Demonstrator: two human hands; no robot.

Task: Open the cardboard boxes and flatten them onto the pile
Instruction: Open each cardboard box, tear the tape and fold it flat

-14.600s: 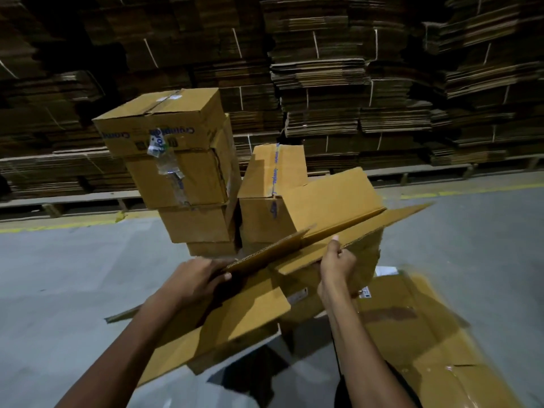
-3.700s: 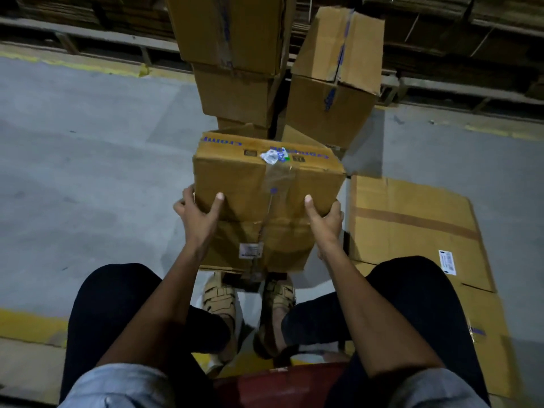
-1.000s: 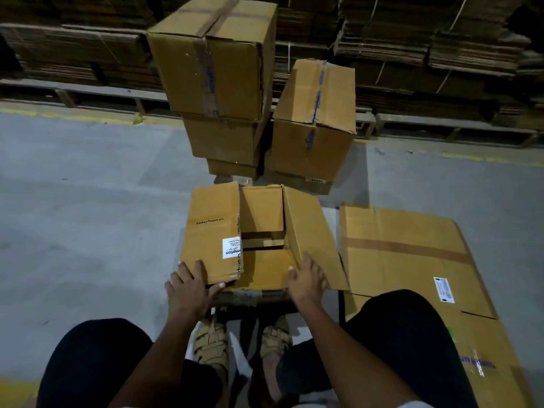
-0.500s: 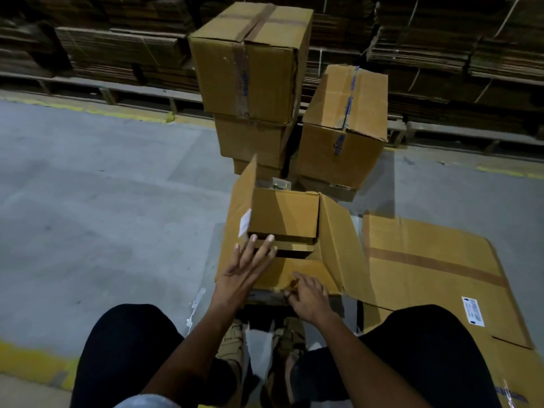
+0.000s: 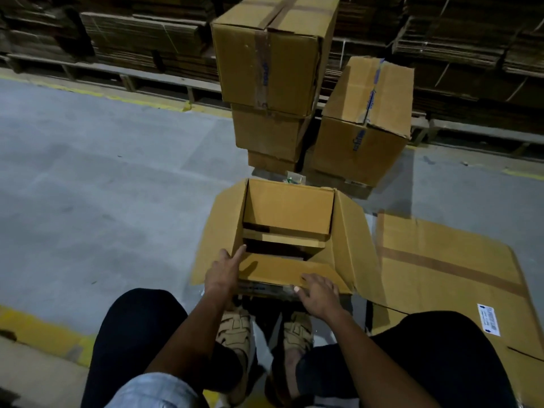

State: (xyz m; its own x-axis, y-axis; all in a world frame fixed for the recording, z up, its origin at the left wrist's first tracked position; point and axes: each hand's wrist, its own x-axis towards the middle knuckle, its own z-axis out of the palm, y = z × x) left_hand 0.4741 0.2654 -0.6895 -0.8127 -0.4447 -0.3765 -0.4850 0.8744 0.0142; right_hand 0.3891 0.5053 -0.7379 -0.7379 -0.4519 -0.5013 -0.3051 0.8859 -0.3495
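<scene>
An opened cardboard box (image 5: 288,213) stands on the floor before my feet, its four top flaps spread outward. My left hand (image 5: 222,273) rests at the box's near-left corner, fingers extended, index finger pointing up along the left flap. My right hand (image 5: 318,291) lies on the near flap's lower edge, fingers reaching leftward over it. To the right lies the pile of flattened boxes (image 5: 447,269). Behind the open box stand sealed boxes: a stack of three (image 5: 270,63) and one tilted box (image 5: 365,122).
My knees in dark trousers and my sandalled feet (image 5: 265,334) are just below the box. Grey concrete floor (image 5: 103,187) stretches left, with yellow lines. Pallets of bundled flat cardboard (image 5: 147,33) line the back wall.
The left flap has swung outward and the box now stands fully open. My left hand slid down to the near-left corner; my right hand moved right along the near flap.
</scene>
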